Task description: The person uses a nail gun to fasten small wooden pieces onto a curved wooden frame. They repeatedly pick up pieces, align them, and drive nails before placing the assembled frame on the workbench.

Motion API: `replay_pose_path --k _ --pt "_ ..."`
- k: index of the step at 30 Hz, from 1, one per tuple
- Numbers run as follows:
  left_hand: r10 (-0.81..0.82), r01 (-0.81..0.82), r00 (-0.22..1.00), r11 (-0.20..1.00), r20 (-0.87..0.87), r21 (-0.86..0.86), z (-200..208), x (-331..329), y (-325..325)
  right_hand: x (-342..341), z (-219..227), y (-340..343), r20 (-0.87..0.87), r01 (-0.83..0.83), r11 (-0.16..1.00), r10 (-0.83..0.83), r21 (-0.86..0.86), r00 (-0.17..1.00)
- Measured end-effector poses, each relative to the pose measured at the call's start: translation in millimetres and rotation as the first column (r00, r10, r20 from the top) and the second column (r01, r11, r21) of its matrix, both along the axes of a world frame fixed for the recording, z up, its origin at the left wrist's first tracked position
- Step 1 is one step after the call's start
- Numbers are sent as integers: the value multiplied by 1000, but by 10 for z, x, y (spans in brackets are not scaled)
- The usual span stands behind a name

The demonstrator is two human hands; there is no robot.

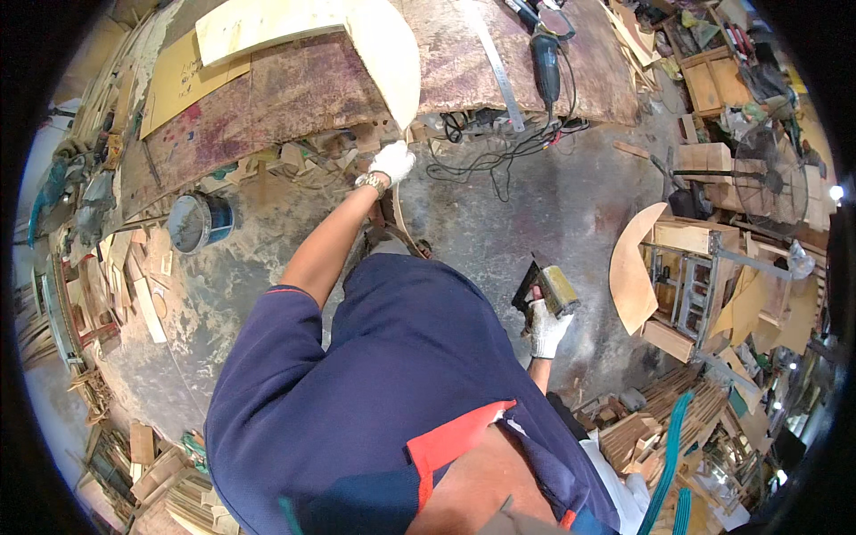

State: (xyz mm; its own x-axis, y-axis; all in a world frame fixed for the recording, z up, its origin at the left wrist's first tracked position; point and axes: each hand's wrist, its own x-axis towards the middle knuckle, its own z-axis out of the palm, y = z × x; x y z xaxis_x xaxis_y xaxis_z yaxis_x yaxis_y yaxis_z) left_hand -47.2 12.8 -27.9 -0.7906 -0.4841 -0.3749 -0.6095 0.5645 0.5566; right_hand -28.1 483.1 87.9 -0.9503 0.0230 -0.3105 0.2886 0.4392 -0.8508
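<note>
My left hand (392, 162), in a white glove with a watch at the wrist, reaches forward and grips the lower edge of a pale curved wooden panel (385, 49) that hangs over the front of the workbench (294, 94). My right hand (546, 328), also gloved, hangs low at my side over the concrete floor. It is closed on a black and yellowish power tool (548, 287) shaped like a nail gun. My blue shirt with a red stripe fills the lower middle of the picture.
A long metal ruler (492, 62) and a dark power tool (545, 64) with tangled cables (499, 147) lie on the bench. A round blue tin (198, 221) sits at the left. A standing fan (767, 174), a curved plywood piece (633, 267) on a frame and wood offcuts crowd the right.
</note>
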Motion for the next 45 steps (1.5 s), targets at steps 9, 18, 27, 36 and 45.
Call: replay_pose_path --k 9,18,27,36,45 --pt "-515 463 821 853 -247 -240 -1 249 -890 -74 718 -1489 -35 -257 946 269 198 962" --pt "-522 488 778 852 -349 -188 -115 269 -866 -304 762 -2476 -3 -479 832 500 281 866" --pt "-592 551 794 796 -136 -249 21 231 -912 -762 470 -2750 -40 -585 767 615 263 788" --pt "-511 376 834 801 -206 -467 6 315 -840 -1455 158 -2625 -94 -714 697 717 70 691" --pt "-369 342 929 819 33 -461 373 357 -519 -1464 -436 -2813 174 -353 691 570 -631 803"
